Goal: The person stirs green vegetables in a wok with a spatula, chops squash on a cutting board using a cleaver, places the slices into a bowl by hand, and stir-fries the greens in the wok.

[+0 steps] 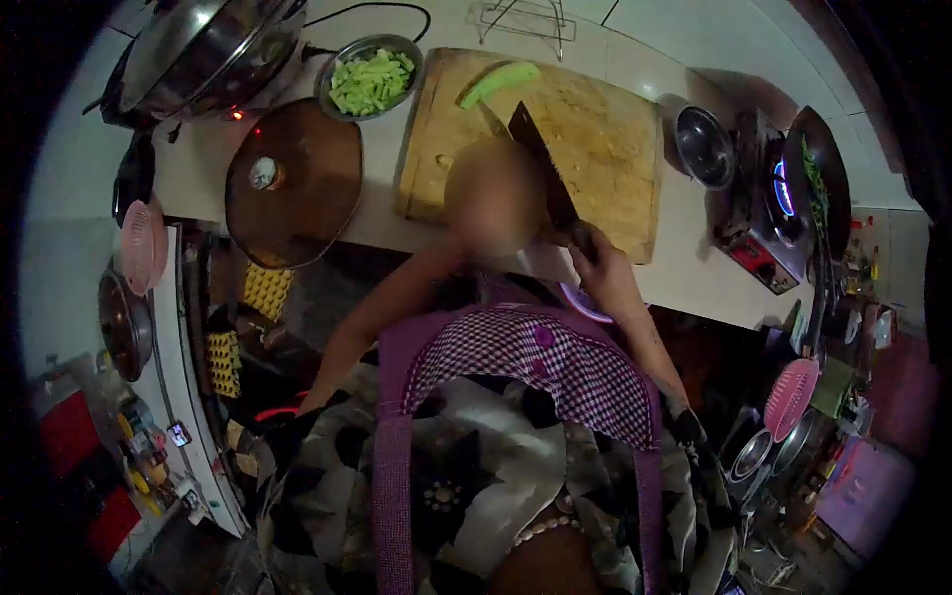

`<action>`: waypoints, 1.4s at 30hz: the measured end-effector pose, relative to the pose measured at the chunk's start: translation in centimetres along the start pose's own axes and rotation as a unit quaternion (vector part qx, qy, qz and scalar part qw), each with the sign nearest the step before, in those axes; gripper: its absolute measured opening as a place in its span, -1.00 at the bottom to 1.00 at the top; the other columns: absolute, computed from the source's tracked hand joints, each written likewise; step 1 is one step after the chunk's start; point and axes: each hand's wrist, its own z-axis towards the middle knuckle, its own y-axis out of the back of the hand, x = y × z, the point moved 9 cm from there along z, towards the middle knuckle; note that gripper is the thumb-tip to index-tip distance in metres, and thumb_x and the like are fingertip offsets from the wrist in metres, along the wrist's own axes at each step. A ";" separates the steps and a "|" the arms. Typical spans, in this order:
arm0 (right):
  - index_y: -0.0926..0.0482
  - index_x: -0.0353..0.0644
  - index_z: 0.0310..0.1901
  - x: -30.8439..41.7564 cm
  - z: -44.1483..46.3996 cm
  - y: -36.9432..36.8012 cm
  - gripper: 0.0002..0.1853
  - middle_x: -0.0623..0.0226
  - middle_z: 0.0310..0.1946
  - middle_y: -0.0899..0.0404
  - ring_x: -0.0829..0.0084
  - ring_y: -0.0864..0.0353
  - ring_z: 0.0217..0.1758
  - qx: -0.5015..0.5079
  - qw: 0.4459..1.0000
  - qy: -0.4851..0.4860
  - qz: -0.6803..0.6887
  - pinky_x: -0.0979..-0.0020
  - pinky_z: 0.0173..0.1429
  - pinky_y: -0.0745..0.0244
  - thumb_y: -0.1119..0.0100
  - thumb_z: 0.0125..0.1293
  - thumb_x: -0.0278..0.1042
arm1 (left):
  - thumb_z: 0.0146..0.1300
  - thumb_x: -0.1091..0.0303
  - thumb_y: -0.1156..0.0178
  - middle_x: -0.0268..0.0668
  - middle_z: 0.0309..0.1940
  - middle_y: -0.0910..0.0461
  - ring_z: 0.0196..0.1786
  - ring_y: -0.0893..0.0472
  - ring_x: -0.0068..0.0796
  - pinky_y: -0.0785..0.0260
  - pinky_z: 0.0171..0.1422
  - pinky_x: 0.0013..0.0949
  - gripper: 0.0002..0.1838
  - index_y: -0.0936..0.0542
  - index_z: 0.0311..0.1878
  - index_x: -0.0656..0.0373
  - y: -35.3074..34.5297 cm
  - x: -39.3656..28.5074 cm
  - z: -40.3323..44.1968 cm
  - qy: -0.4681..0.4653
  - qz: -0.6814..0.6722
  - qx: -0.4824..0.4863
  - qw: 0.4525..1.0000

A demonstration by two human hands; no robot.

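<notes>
My right hand (pixel 602 270) is closed around the handle of a dark-bladed cleaver (pixel 547 164), held at the front of a wooden cutting board (pixel 610 129). The blade slants up and left across the board. A blurred round patch covers my left hand (pixel 493 198) beside the blade, so its fingers and anything in them are hidden. Toward the back of the board lies a pale green peeled vegetable piece (pixel 511 76), its exact kind unclear. Cut green pieces (pixel 369 81) fill a metal bowl (pixel 416 59) just left of the board.
A large dark pan lid (pixel 322 193) lies on the counter at left, with a big metal pot (pixel 203 55) behind it. To the right are a metal bowl (pixel 702 149) and a lit gas stove (pixel 759 260) bearing a wok (pixel 833 149) with greens. A wire rack (pixel 526 20) stands behind.
</notes>
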 end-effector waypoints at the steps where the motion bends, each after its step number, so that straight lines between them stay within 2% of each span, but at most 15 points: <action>1: -0.38 -0.31 0.09 0.2 -0.2 0.1 -0.56 -0.17 -0.25 -0.55 -0.03 -0.58 -0.15 -0.009 1.000 0.020 0.005 0.24 -0.09 -0.46 -0.14 0.23 -0.26 | 0.19 0.39 -0.09 -0.07 0.05 -0.43 0.15 -0.30 -0.03 -0.16 0.25 -0.12 -0.66 -0.49 0.04 0.24 0.3 0.5 -0.3 -0.015 -0.014 -0.033 0.999; 3: -0.38 -0.30 0.09 0.4 -0.5 0.4 -0.56 -0.17 -0.24 -0.55 -0.03 -0.58 -0.15 -0.032 0.998 0.061 0.014 0.23 -0.08 -0.46 -0.14 0.23 -0.27 | 0.21 0.39 -0.08 -0.07 0.03 -0.43 0.12 -0.31 -0.01 -0.16 0.22 -0.12 -0.69 -0.50 0.02 0.24 1.5 0.6 -0.1 -0.048 -0.042 -0.102 0.993; 6: -0.38 -0.28 0.11 0.0 0.3 -0.7 -0.56 -0.16 -0.23 -0.55 -0.01 -0.59 -0.14 -0.039 0.994 0.085 -0.049 0.25 -0.08 -0.47 -0.14 0.22 -0.30 | 0.20 0.39 -0.11 -0.08 0.01 -0.44 0.09 -0.33 -0.02 -0.17 0.20 -0.11 -0.71 -0.51 -0.01 0.25 2.2 0.1 0.1 0.007 -0.063 -0.078 0.995; 9: -0.38 -0.28 0.11 0.2 0.0 -0.5 -0.56 -0.14 -0.25 -0.56 0.02 -0.60 -0.16 -0.001 0.999 0.023 0.033 0.26 -0.09 -0.47 -0.14 0.22 -0.34 | 0.14 0.37 -0.18 -0.09 0.00 -0.44 0.09 -0.34 -0.03 -0.19 0.20 -0.11 -0.67 -0.51 -0.01 0.23 2.9 -0.4 0.0 0.003 -0.077 -0.089 0.993; 12: -0.38 -0.27 0.11 0.4 -0.1 -0.2 -0.57 -0.12 -0.27 -0.57 0.04 -0.62 -0.18 0.006 0.998 0.008 0.066 0.27 -0.12 -0.48 -0.14 0.22 -0.36 | 0.11 0.34 -0.22 -0.09 -0.01 -0.45 0.09 -0.34 -0.03 -0.20 0.20 -0.10 -0.64 -0.51 -0.01 0.21 3.2 -1.3 0.3 -0.013 -0.054 -0.089 0.994; 15: -0.39 -0.27 0.10 0.3 0.2 -0.1 -0.58 -0.09 -0.29 -0.58 0.06 -0.63 -0.19 -0.027 0.995 0.079 0.056 0.27 -0.14 -0.49 -0.14 0.22 -0.36 | 0.11 0.30 -0.23 -0.10 -0.02 -0.45 0.10 -0.34 -0.03 -0.21 0.21 -0.08 -0.64 -0.51 -0.02 0.20 2.9 -1.3 0.3 -0.032 -0.046 -0.066 0.996; 18: -0.39 -0.27 0.11 -0.3 0.1 -0.2 -0.58 -0.09 -0.27 -0.59 0.08 -0.63 -0.17 -0.011 1.000 0.022 -0.011 0.28 -0.11 -0.50 -0.14 0.22 -0.35 | 0.12 0.28 -0.23 -0.12 -0.02 -0.45 0.10 -0.34 -0.04 -0.20 0.22 -0.07 -0.65 -0.51 -0.04 0.19 2.0 -0.1 -0.1 0.001 -0.052 -0.080 0.995; 20: -0.39 -0.27 0.11 -0.5 0.2 -0.6 -0.57 -0.10 -0.26 -0.58 0.07 -0.63 -0.15 -0.008 1.000 0.015 0.024 0.28 -0.10 -0.49 -0.15 0.22 -0.35 | 0.12 0.26 -0.24 -0.12 -0.04 -0.46 0.10 -0.35 -0.05 -0.20 0.22 -0.07 -0.66 -0.52 -0.05 0.19 1.6 -0.1 -0.1 0.017 -0.036 -0.055 0.998; 26: -0.37 -0.29 0.12 -0.1 -0.2 -0.6 -0.54 -0.12 -0.23 -0.57 0.06 -0.61 -0.11 -0.005 0.998 0.050 0.030 0.29 -0.07 -0.49 -0.16 0.21 -0.34 | 0.12 0.26 -0.24 -0.14 -0.10 -0.50 0.08 -0.37 -0.06 -0.21 0.21 -0.08 -0.70 -0.55 -0.11 0.18 2.7 -0.5 0.4 0.035 -0.024 -0.070 0.997; 30: -0.37 -0.29 0.13 0.0 -0.1 -0.9 -0.54 -0.11 -0.24 -0.58 0.06 -0.62 -0.13 -0.030 0.996 0.083 -0.001 0.28 -0.09 -0.49 -0.16 0.21 -0.34 | 0.10 0.27 -0.26 -0.15 -0.10 -0.51 0.05 -0.39 -0.08 -0.23 0.17 -0.09 -0.73 -0.56 -0.15 0.18 2.7 -0.5 0.2 -0.010 -0.045 -0.098 0.994; 33: -0.38 -0.28 0.12 -0.3 -0.2 -0.6 -0.55 -0.09 -0.26 -0.58 0.06 -0.62 -0.17 -0.010 0.999 0.024 0.022 0.26 -0.11 -0.50 -0.16 0.20 -0.34 | 0.07 0.27 -0.29 -0.15 -0.12 -0.51 0.02 -0.40 -0.08 -0.24 0.14 -0.10 -0.72 -0.56 -0.17 0.18 2.3 0.0 0.2 -0.002 -0.040 -0.099 0.994; 37: -0.39 -0.26 0.10 0.1 0.1 -0.2 -0.58 -0.07 -0.28 -0.59 0.07 -0.63 -0.19 -0.025 0.998 0.064 0.001 0.27 -0.14 -0.50 -0.15 0.22 -0.34 | 0.05 0.24 -0.30 -0.15 -0.14 -0.50 0.01 -0.39 -0.09 -0.23 0.13 -0.11 -0.70 -0.55 -0.18 0.20 2.6 -0.9 0.4 -0.008 -0.076 -0.096 0.992; 39: -0.40 -0.26 0.09 0.9 -0.2 0.2 -0.60 -0.06 -0.29 -0.60 0.08 -0.64 -0.19 -0.032 0.997 0.069 0.009 0.28 -0.14 -0.50 -0.14 0.23 -0.35 | 0.05 0.24 -0.31 -0.15 -0.15 -0.50 0.01 -0.38 -0.08 -0.23 0.12 -0.11 -0.69 -0.55 -0.19 0.20 2.6 -0.9 0.1 -0.009 -0.041 -0.081 0.996; 42: -0.40 -0.25 0.10 0.2 -0.3 0.3 -0.60 -0.04 -0.29 -0.60 0.13 -0.65 -0.19 -0.050 0.992 0.079 0.081 0.30 -0.15 -0.50 -0.14 0.24 -0.35 | 0.05 0.24 -0.30 -0.14 -0.14 -0.49 0.02 -0.38 -0.08 -0.23 0.12 -0.11 -0.69 -0.54 -0.21 0.22 3.3 -1.6 0.5 -0.027 -0.061 -0.076 0.995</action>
